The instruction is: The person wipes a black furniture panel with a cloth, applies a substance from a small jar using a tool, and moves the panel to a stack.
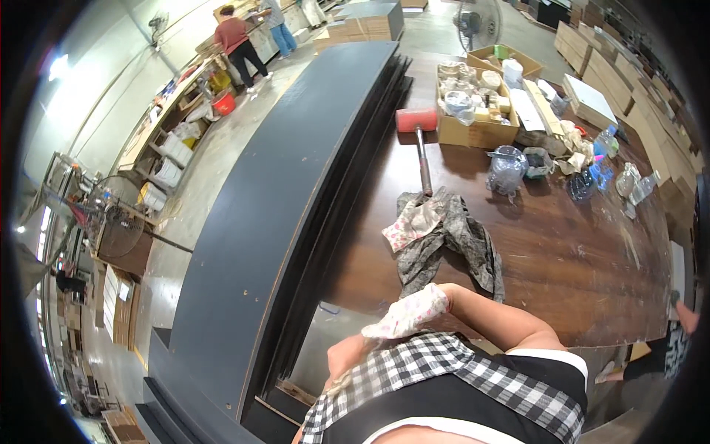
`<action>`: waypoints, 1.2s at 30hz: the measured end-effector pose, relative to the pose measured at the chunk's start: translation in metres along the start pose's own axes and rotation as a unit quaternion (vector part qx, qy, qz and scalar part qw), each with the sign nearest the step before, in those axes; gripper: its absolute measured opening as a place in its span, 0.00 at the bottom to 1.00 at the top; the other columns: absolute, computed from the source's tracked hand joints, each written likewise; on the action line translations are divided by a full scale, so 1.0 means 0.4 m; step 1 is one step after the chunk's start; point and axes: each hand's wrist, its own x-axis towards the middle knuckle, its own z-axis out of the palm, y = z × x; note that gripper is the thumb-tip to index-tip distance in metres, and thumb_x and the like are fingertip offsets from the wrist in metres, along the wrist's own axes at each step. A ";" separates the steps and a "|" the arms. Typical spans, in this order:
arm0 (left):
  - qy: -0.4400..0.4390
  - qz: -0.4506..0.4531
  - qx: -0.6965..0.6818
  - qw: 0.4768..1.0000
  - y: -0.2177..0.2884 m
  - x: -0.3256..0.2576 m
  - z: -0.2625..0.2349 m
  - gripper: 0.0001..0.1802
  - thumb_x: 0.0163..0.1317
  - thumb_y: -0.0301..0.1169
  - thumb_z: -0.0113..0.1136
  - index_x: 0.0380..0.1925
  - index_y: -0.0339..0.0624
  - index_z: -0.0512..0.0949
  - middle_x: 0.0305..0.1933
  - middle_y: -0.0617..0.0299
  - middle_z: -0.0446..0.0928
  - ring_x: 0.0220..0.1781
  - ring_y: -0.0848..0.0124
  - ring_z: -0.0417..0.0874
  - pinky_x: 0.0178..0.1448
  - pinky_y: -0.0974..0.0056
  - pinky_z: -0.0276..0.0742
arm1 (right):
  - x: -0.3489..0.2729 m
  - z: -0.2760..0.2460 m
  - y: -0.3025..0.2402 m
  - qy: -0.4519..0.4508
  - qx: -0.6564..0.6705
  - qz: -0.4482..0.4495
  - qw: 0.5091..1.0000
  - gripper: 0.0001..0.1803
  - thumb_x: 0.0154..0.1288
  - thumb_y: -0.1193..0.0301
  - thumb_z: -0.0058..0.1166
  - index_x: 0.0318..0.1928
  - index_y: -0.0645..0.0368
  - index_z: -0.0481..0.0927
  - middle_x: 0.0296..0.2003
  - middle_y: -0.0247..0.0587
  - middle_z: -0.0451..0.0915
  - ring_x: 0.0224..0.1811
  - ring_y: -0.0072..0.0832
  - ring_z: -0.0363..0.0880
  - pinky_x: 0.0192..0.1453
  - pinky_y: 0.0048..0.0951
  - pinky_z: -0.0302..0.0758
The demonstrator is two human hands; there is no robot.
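My right hand [408,314] wears a white glove with a pink pattern and reaches leftward in front of my checked apron [421,355]. Its fingertip end meets the bare skin of my left hand or arm [347,357]; which part shows there is unclear. Fingers are blurred or hidden on both sides. Just beyond, a crumpled grey mottled cloth [462,233] lies on the brown table [562,251], with another pink-patterned glove [410,226] on top. A mallet with a red head [416,120] rests farther back, its handle end touching the cloth.
Long dark panels [288,155] are stacked along my left. Cardboard boxes of tape rolls [477,133], a plastic-wrapped bundle [507,170] and bottles [606,140] occupy the table's far right. A fan [118,211] stands left; two people work at the back, another person [684,318] is at right.
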 end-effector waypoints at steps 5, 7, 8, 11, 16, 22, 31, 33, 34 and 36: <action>0.031 0.014 -0.066 0.997 -0.007 0.001 0.017 0.18 0.65 0.41 0.55 0.53 0.54 0.76 0.41 0.52 0.82 0.44 0.53 0.83 0.45 0.57 0.78 | -0.052 -0.044 -0.080 -0.025 -0.108 0.091 0.990 0.29 0.76 0.53 0.38 0.64 0.63 0.70 0.59 0.43 0.76 0.58 0.28 0.75 0.64 0.27 0.67; 0.070 0.039 -0.117 0.990 -0.010 -0.007 0.022 0.19 0.65 0.41 0.54 0.54 0.53 0.76 0.41 0.51 0.82 0.44 0.54 0.83 0.46 0.58 0.78 | -0.064 -0.068 -0.035 -0.047 -0.131 0.014 0.990 0.30 0.76 0.53 0.36 0.65 0.63 0.68 0.60 0.44 0.74 0.61 0.29 0.72 0.66 0.27 0.65; 0.086 0.055 -0.135 0.986 -0.002 -0.005 0.024 0.19 0.65 0.41 0.54 0.55 0.53 0.76 0.41 0.51 0.82 0.45 0.54 0.83 0.46 0.58 0.78 | -0.075 -0.084 0.038 -0.053 -0.118 -0.085 0.988 0.30 0.76 0.54 0.35 0.67 0.64 0.65 0.61 0.45 0.74 0.63 0.30 0.70 0.68 0.27 0.64; 0.123 0.078 -0.163 0.976 0.015 0.012 0.021 0.20 0.65 0.41 0.54 0.56 0.53 0.75 0.41 0.50 0.82 0.45 0.54 0.84 0.47 0.60 0.78 | -0.063 -0.108 0.058 -0.057 -0.076 -0.168 0.981 0.29 0.77 0.56 0.34 0.69 0.63 0.62 0.63 0.46 0.72 0.67 0.31 0.67 0.71 0.28 0.61; 0.009 0.000 -0.119 0.993 0.027 0.070 0.001 0.13 0.60 0.35 0.60 0.46 0.48 0.81 0.36 0.54 0.84 0.44 0.55 0.85 0.48 0.58 0.78 | -0.025 -0.037 0.012 0.080 -0.256 -0.120 0.956 0.25 0.76 0.56 0.38 0.66 0.53 0.66 0.56 0.41 0.79 0.58 0.31 0.76 0.63 0.29 0.69; 0.012 -0.034 -0.108 0.993 -0.029 0.049 0.042 0.13 0.60 0.36 0.61 0.46 0.56 0.82 0.37 0.51 0.82 0.43 0.55 0.84 0.47 0.60 0.77 | -0.048 -0.054 -0.023 0.048 0.038 0.038 0.997 0.21 0.72 0.61 0.47 0.57 0.62 0.76 0.54 0.45 0.80 0.56 0.35 0.78 0.63 0.31 0.70; 0.064 0.049 -0.035 0.996 -0.011 0.018 0.008 0.08 0.59 0.29 0.60 0.38 0.48 0.83 0.27 0.54 0.80 0.30 0.64 0.82 0.37 0.61 0.74 | -0.169 -0.166 0.207 0.070 -0.067 -0.047 0.994 0.19 0.70 0.63 0.50 0.53 0.65 0.79 0.53 0.45 0.80 0.55 0.36 0.79 0.63 0.31 0.71; 0.148 0.007 -0.121 0.982 -0.081 -0.020 0.000 0.07 0.60 0.26 0.58 0.36 0.45 0.84 0.22 0.58 0.78 0.25 0.72 0.79 0.32 0.64 0.72 | -0.277 -0.192 0.112 0.192 0.090 -0.084 0.974 0.19 0.67 0.67 0.54 0.53 0.65 0.78 0.53 0.46 0.80 0.56 0.38 0.78 0.62 0.37 0.74; 0.155 -0.002 -0.154 0.976 -0.121 -0.019 -0.028 0.07 0.61 0.25 0.57 0.35 0.43 0.84 0.20 0.61 0.76 0.24 0.77 0.76 0.30 0.66 0.70 | -0.346 -0.204 0.121 0.329 0.245 -0.124 0.904 0.17 0.66 0.68 0.55 0.52 0.63 0.78 0.52 0.47 0.79 0.55 0.38 0.79 0.54 0.40 0.80; 0.153 -0.019 -0.200 0.967 -0.088 0.006 -0.073 0.07 0.60 0.22 0.56 0.33 0.40 0.84 0.16 0.66 0.70 0.20 0.83 0.68 0.26 0.71 0.66 | -0.440 -0.252 0.190 0.550 0.189 -0.086 0.809 0.10 0.66 0.71 0.56 0.46 0.60 0.77 0.43 0.41 0.81 0.45 0.30 0.83 0.38 0.29 0.84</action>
